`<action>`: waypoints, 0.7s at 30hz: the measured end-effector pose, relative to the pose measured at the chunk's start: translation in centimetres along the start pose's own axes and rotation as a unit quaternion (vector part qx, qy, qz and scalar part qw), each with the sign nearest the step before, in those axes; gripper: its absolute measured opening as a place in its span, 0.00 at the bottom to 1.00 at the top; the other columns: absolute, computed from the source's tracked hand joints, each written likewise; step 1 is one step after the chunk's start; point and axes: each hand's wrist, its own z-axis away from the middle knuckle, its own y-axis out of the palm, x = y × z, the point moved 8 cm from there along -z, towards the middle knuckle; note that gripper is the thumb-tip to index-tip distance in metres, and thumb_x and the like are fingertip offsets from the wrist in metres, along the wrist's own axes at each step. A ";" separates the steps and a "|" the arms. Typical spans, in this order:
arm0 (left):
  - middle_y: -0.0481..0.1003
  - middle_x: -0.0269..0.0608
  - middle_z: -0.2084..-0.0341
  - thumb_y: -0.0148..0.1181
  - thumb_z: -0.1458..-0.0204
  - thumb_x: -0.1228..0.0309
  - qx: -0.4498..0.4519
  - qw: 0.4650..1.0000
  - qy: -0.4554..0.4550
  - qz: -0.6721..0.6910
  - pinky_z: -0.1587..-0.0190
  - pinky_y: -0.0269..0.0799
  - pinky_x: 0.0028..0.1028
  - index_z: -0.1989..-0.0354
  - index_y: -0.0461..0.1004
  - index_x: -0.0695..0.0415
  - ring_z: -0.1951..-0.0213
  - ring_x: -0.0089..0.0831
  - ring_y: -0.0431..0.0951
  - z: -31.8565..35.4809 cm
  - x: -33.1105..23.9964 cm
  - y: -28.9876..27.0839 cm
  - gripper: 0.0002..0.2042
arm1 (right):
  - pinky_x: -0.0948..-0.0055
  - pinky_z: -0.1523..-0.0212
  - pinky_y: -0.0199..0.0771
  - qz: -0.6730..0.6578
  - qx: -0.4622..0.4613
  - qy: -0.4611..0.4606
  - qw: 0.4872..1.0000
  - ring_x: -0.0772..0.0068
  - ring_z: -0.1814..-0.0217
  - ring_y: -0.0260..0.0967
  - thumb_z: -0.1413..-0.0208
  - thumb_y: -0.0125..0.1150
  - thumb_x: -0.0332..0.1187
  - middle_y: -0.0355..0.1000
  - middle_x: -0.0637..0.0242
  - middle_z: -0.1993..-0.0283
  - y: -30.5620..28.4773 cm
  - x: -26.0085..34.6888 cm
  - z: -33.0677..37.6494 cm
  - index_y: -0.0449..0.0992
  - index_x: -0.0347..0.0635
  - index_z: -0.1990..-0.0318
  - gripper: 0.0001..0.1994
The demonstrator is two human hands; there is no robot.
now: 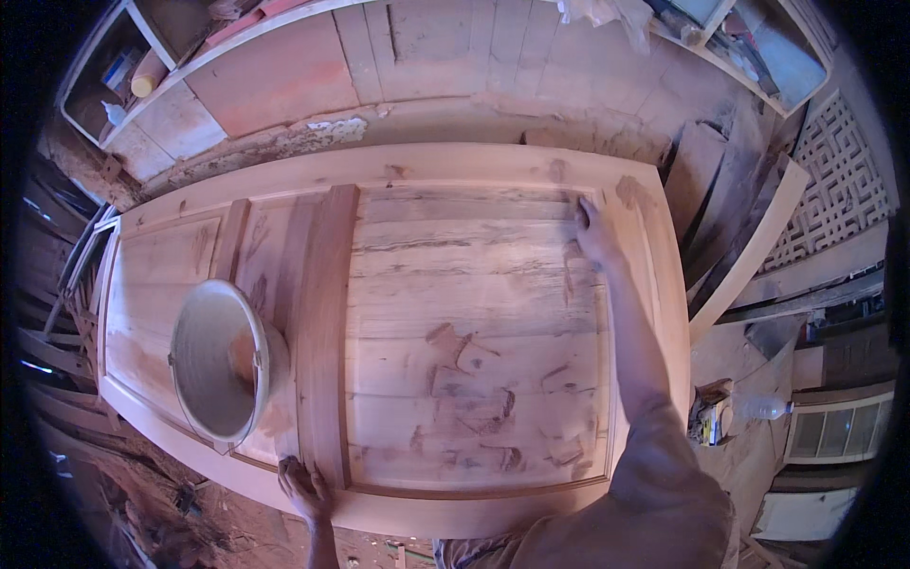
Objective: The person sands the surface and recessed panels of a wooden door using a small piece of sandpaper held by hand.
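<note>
A large panelled wooden door [480, 284] lies flat in front of me, with dark smears and brown filler-like patches across its panel. My right hand [595, 237] reaches to the far right corner of the large panel, by the moulding. Its fingers are curled down against the wood, and what they may hold is hidden beneath them. On the door's near edge rests my left hand [305, 488], fingers laid out over the rail with nothing in them. A pale bucket [218, 365] stands on the door to the left of that hand, with reddish-brown powder or residue inside.
Behind the door runs a dusty wall with shelves [275, 24] along its top. Wooden boards [749, 251] and a lattice panel [834, 185] lean at the right. A plastic bottle [761, 408] lies at the lower right. More timber [59, 332] is stacked at the left.
</note>
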 end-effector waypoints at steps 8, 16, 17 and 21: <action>0.67 0.64 0.43 0.52 0.39 0.50 0.003 1.000 0.009 0.015 0.39 0.60 0.54 0.46 0.69 0.67 0.41 0.61 0.66 0.3 1.6 0.7 0.28 | 0.56 0.41 0.73 0.054 0.189 -0.030 0.980 0.44 0.43 0.73 0.35 0.50 0.41 0.75 0.46 0.46 3.0 2.2 -12.9 0.75 0.43 0.42 0.19; 0.66 0.65 0.42 0.52 0.38 0.52 0.021 1.000 0.016 -0.004 0.38 0.59 0.54 0.45 0.67 0.66 0.40 0.62 0.65 1.3 2.4 1.1 0.26 | 0.56 0.43 0.72 0.066 0.099 -0.041 0.992 0.47 0.45 0.75 0.35 0.50 0.40 0.76 0.46 0.48 -1.2 1.8 -7.7 0.74 0.43 0.40 0.20; 0.65 0.65 0.42 0.53 0.38 0.53 0.015 1.000 0.011 -0.009 0.38 0.59 0.54 0.45 0.67 0.66 0.40 0.62 0.65 1.4 2.6 0.8 0.26 | 0.57 0.44 0.72 0.027 0.056 -0.054 0.997 0.47 0.46 0.75 0.34 0.50 0.40 0.76 0.45 0.49 -2.4 2.7 -6.3 0.74 0.42 0.40 0.19; 0.65 0.66 0.41 0.52 0.38 0.53 0.022 0.999 0.037 0.012 0.38 0.58 0.55 0.44 0.66 0.67 0.39 0.63 0.64 1.4 2.9 1.3 0.27 | 0.52 0.46 0.74 0.079 0.126 0.014 0.989 0.42 0.50 0.76 0.35 0.47 0.37 0.77 0.44 0.52 -1.8 2.0 -2.1 0.71 0.47 0.37 0.21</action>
